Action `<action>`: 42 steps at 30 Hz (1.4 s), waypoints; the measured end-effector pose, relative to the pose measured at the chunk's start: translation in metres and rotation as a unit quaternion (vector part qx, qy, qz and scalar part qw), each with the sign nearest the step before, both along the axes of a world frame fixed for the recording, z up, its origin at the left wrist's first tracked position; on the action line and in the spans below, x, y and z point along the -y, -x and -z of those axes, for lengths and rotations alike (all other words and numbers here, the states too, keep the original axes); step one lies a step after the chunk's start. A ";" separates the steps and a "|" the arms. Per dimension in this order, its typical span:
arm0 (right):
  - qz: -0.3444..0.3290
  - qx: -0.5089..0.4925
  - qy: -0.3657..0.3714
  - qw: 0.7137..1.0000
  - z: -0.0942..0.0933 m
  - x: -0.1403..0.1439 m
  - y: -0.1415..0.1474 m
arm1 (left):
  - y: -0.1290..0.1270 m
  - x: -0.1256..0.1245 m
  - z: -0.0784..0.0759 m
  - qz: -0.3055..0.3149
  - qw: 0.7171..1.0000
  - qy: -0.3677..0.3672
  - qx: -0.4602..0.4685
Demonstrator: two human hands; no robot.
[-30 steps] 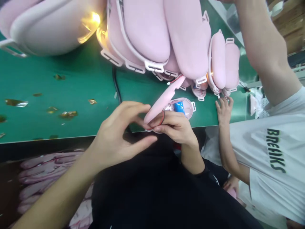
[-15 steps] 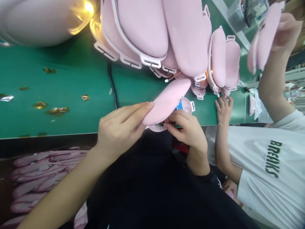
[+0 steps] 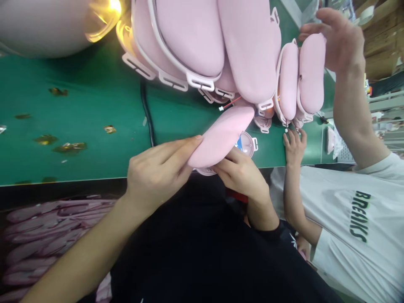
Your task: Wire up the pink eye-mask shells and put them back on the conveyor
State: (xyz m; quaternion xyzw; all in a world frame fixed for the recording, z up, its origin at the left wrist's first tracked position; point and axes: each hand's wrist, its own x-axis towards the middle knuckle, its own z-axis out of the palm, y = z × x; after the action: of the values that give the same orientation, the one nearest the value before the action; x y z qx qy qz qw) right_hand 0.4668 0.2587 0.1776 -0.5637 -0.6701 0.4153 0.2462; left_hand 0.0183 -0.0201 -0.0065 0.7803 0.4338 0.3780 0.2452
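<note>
My left hand [image 3: 158, 170] grips a smooth pink padded cover [image 3: 222, 136] by its lower left end, thumb beneath and fingers on top. The cover is tilted up over an open pink plastic shell [image 3: 249, 144] at the table's front edge. A bit of blue [image 3: 239, 143] shows inside the shell. My right hand [image 3: 241, 172] reaches in under the raised cover, fingers bent together. Its fingertips are hidden by the cover, so what they pinch does not show. A red wire with a white connector [image 3: 221, 108] sticks out just beyond the cover.
Pink shells with slotted tabs [image 3: 189, 42] are stacked along the back, one lit yellow. A black cable [image 3: 148, 113] and gold foil scraps [image 3: 69, 147] lie on the green table [image 3: 104, 101]. At the right, a co-worker's hand [image 3: 294, 147] rests by more shells. Pink pieces [image 3: 34, 235] are piled below left.
My right fingers have slid further under the cover, which now hides their tips. At the right, the co-worker has set a pink shell upright beside the others and opened the raised hand.
</note>
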 end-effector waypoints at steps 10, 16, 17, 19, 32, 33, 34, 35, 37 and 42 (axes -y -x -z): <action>-0.178 0.154 -0.171 0.957 0.100 0.279 0.224 | -0.002 -0.001 -0.002 -0.008 0.997 -0.080 -0.006; -0.283 0.071 -0.189 0.938 0.118 0.259 0.211 | 0.000 -0.001 -0.002 -0.006 0.997 -0.067 -0.026; -0.271 0.055 -0.192 0.942 0.120 0.257 0.210 | 0.000 -0.001 -0.002 -0.005 0.998 -0.066 -0.018; -0.242 0.033 -0.201 0.949 0.122 0.258 0.210 | -0.001 -0.001 -0.002 -0.002 0.997 -0.072 -0.003; -0.009 -0.036 -0.049 0.998 0.111 0.273 0.237 | -0.001 0.003 -0.001 -0.098 0.974 -0.204 -0.015; 0.006 -0.046 -0.033 0.998 0.111 0.274 0.239 | 0.003 0.007 -0.002 -0.101 0.972 -0.212 -0.023; 0.016 -0.059 -0.016 0.998 0.111 0.275 0.241 | 0.006 0.010 -0.002 -0.102 0.969 -0.223 -0.028; 0.023 -0.075 0.001 0.997 0.111 0.275 0.242 | 0.010 0.014 -0.002 -0.100 0.967 -0.233 -0.030; 0.036 -0.111 0.038 0.992 0.112 0.275 0.244 | 0.016 0.020 -0.001 -0.089 0.965 -0.247 -0.020; 0.034 -0.250 0.142 0.957 0.113 0.277 0.244 | 0.023 0.026 0.001 -0.008 0.967 -0.256 -0.007</action>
State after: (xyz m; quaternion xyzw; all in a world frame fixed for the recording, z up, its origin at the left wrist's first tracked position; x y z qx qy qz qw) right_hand 0.2230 -0.0183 0.0641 -0.4936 -0.5019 0.6254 0.3365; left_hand -0.0045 -0.0457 -0.0079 0.8163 0.3302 0.4730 0.0309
